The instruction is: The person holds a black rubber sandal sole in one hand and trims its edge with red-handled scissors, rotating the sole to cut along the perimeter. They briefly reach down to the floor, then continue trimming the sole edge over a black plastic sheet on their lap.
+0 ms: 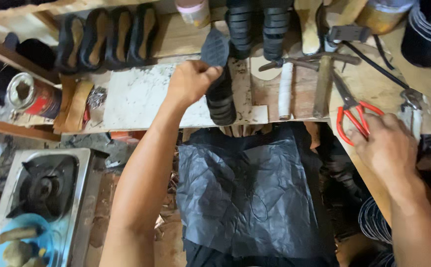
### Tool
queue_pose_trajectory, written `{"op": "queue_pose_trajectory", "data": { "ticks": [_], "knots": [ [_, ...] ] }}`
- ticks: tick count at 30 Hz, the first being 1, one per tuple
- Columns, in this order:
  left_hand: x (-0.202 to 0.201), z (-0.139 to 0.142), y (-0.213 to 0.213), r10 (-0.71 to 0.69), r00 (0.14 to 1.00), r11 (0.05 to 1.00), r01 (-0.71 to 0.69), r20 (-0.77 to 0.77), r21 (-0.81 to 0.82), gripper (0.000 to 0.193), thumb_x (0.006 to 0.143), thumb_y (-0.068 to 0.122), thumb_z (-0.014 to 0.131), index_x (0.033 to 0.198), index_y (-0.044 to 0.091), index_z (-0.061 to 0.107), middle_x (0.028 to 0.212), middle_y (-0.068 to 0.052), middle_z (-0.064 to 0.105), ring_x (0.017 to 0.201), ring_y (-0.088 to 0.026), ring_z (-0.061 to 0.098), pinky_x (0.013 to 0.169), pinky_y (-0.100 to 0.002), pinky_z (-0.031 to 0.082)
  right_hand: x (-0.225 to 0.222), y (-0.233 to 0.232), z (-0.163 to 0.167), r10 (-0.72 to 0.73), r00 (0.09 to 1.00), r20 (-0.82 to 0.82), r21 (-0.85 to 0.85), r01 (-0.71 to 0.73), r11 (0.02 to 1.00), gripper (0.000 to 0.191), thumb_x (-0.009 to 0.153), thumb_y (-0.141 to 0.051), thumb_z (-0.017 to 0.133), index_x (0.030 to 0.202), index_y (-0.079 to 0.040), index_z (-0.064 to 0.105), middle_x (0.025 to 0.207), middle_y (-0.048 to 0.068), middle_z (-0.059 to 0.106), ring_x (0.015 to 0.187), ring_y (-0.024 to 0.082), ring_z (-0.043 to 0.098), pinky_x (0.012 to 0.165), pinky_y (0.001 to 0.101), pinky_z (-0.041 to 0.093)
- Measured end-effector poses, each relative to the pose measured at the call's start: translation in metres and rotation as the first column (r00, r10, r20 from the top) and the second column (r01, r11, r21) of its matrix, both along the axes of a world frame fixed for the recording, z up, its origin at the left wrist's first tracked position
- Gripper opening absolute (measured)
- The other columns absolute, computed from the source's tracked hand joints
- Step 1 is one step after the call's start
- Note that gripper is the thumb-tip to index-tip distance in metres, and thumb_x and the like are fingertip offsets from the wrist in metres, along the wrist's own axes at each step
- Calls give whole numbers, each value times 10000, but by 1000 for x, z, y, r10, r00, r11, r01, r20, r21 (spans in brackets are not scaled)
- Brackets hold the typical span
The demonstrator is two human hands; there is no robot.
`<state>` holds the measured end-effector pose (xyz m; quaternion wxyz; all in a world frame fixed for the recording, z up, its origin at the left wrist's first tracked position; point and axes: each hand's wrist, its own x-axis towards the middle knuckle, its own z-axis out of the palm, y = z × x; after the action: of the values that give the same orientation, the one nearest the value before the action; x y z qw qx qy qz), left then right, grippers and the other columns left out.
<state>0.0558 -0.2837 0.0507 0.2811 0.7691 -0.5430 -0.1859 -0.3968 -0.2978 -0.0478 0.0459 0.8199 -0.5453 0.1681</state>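
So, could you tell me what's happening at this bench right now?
A person sits at a cluttered wooden bench. The left hand holds a black sole up over a stack of soles. The right hand rests on red-handled scissors lying on the bench. A black sheet covers the lap, and a hammer lies nearby.

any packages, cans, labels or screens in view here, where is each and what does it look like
Tin can: left on the bench, lying on its side, open mouth toward the camera, red printed label.
Plastic jar: top centre, clear with pinkish lid.
Jar: top right, yellowish contents, partly cut off.
Screens or signs: none visible.
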Motion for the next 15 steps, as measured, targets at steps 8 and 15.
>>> {"op": "queue_pose_trajectory", "data": {
  "ticks": [8, 15],
  "knots": [
    [20, -25, 93, -376, 274, 874, -213, -885, -437, 693, 890, 296, 764, 1438, -31, 493, 1262, -177, 667, 1111, -337, 693, 964, -437, 568, -9, -2, 5, 3, 1000, 5, -9, -3, 1000, 475, 981, -443, 782, 1295, -91, 728, 1065, 161, 671, 997, 357, 669, 930, 443, 533],
    [-57, -54, 204, -251, 54, 955, -151, -966, -256, 701, 866, 144, 722, 1483, 19, 414, 1303, -211, 629, 1188, -396, 663, 1059, -531, 539, -25, -35, -7, 46, 979, 199, 256, -97, 962, 663, 814, -283, 859, 1415, -78, 667, 1031, 142, 710, 884, 275, 683, 808, 390, 543]
  ]
}}
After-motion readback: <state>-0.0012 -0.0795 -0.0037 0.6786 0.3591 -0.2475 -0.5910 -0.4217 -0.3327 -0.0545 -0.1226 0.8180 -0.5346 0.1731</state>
